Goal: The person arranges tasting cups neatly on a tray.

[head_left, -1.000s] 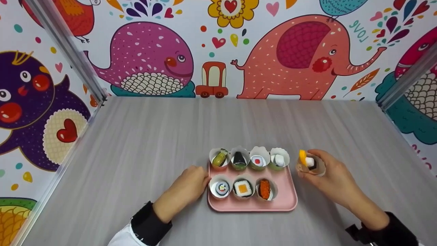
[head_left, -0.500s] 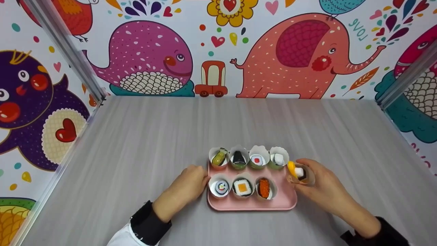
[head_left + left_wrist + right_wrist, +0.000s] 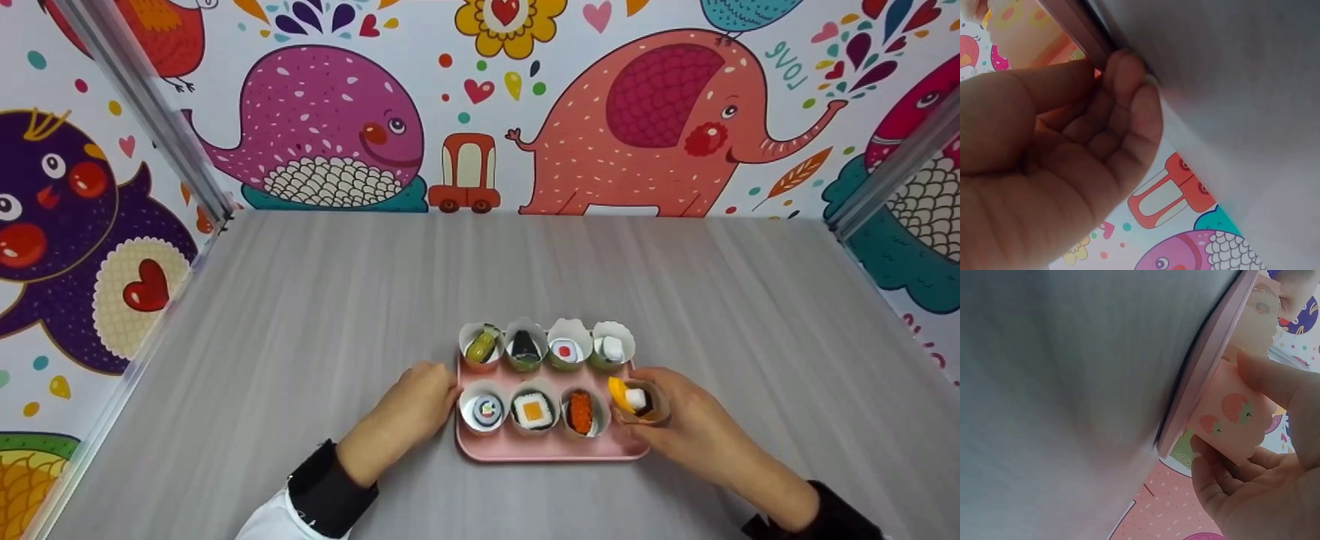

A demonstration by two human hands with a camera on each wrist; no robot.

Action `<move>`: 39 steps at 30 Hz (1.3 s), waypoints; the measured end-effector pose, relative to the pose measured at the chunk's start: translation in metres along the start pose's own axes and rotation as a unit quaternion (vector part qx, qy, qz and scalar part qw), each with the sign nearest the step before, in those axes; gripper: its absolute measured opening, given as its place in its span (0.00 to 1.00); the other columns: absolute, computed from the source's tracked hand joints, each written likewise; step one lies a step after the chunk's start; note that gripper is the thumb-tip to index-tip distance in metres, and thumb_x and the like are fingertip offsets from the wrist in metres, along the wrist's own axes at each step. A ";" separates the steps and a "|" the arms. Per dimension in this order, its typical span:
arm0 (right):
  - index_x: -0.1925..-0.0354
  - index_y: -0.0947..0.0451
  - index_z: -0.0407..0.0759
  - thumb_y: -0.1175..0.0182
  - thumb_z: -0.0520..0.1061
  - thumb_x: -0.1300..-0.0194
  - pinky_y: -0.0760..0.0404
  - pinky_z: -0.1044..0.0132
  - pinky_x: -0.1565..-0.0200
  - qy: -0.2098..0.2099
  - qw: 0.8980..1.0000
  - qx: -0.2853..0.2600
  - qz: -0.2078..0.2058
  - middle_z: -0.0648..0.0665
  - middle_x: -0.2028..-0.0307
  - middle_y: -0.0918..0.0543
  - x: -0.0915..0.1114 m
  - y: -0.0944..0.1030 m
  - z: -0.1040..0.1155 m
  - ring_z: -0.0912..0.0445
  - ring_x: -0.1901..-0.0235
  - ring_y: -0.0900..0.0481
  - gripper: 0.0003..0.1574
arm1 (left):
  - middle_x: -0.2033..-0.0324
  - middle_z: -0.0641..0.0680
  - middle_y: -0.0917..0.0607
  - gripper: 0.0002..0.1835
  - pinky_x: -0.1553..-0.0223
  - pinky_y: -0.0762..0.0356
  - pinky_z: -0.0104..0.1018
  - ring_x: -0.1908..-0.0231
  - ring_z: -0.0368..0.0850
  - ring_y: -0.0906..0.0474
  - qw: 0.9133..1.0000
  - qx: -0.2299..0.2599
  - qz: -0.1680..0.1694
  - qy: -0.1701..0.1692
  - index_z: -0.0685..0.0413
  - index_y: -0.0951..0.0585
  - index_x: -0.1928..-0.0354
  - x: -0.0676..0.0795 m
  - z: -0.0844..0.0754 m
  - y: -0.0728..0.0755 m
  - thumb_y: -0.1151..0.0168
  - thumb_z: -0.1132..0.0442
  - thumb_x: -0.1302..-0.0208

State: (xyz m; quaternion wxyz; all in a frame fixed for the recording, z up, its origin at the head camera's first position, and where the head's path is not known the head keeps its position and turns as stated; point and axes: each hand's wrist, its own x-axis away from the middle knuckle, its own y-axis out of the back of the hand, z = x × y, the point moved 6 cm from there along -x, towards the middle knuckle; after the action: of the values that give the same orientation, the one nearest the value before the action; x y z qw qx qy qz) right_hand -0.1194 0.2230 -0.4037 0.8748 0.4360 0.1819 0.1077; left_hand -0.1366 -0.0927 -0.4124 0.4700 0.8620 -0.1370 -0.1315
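A pink tray [image 3: 551, 450] bears two rows of paper baking cups, each with a sushi-shaped piece inside. At the tray's left rim, my left hand [image 3: 420, 401] pinches the edge between thumb and curled fingers, as the left wrist view shows. My right hand [image 3: 694, 424] grips a paper cup [image 3: 1227, 413] printed with strawberries, thumb on one side and fingers on the other. Inside that cup sits a sushi piece [image 3: 636, 399] in white, black and yellow. The held cup overlaps the tray's right part, beside the cup with the orange-topped sushi [image 3: 580, 411].
The back row has a cup with a green piece [image 3: 481, 346], one with a black triangle [image 3: 524, 346], one with a red-centred roll [image 3: 565, 350] and one with a white piece [image 3: 611, 348]. Printed walls [image 3: 480, 105] enclose the grey table [image 3: 337, 300].
My right hand has carried the cup leftward and toward me, from beside the tray to over its front right part. The left hand stays at the tray's rim.
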 end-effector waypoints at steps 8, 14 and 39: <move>0.44 0.19 0.39 0.14 0.40 0.56 0.18 0.52 0.46 0.008 1.000 0.002 0.006 0.50 0.48 0.14 -0.001 -0.004 0.003 0.52 0.48 0.17 0.41 | 0.79 0.61 0.17 0.17 0.73 0.23 0.53 0.74 0.58 0.17 1.000 0.001 0.002 0.005 0.57 0.21 0.83 0.000 0.000 -0.001 0.33 0.72 0.34; 0.41 0.21 0.39 0.14 0.43 0.54 0.19 0.50 0.45 -0.022 0.999 -0.004 0.036 0.48 0.46 0.14 -0.001 -0.008 0.000 0.52 0.47 0.17 0.42 | 0.80 0.59 0.17 0.16 0.74 0.24 0.53 0.74 0.56 0.17 1.000 0.008 -0.005 0.001 0.57 0.20 0.82 0.001 0.000 0.000 0.32 0.73 0.36; 0.34 0.26 0.34 0.14 0.54 0.53 0.21 0.42 0.43 0.070 0.996 0.054 0.032 0.42 0.40 0.18 0.005 -0.009 0.005 0.45 0.42 0.19 0.54 | 0.78 0.60 0.17 0.16 0.72 0.23 0.54 0.73 0.58 0.17 1.000 0.009 0.001 0.008 0.57 0.19 0.81 0.003 0.001 0.000 0.33 0.71 0.34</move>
State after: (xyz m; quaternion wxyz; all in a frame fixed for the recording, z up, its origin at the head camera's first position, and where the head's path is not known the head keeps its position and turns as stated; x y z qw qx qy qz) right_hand -0.1124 0.2162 -0.4090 0.8311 0.4796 0.2346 0.1558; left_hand -0.1343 -0.0941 -0.4130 0.4637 0.8668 -0.1358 -0.1232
